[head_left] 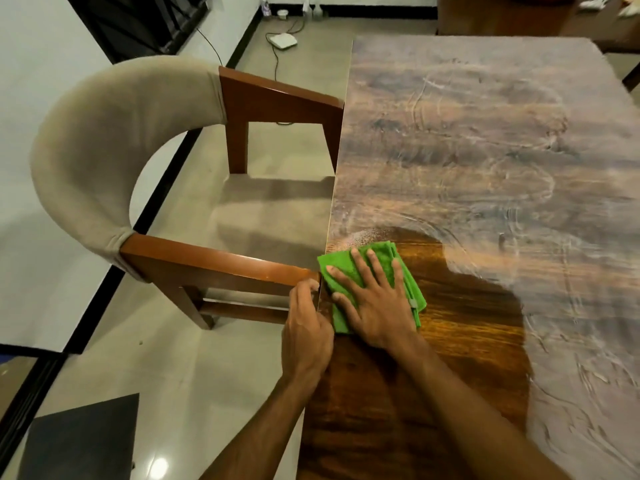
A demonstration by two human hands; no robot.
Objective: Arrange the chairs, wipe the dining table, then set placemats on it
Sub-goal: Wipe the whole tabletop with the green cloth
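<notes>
There was one chair (104,140), one table (485,150), one green cloth (337,259), and one white box (283,40) on the floor (173,358).

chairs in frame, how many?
1. The chair stands at the table, on its left side, with both wooden armrests reaching the edge. A dark shape at the frame's far right might be another; too little shows to tell.

Chair (104,133) left of table (467,150), armrests at its edge, cloth (337,259) on table by that edge, right hand (377,306) on cloth, left hand (304,323) on edge.
</notes>
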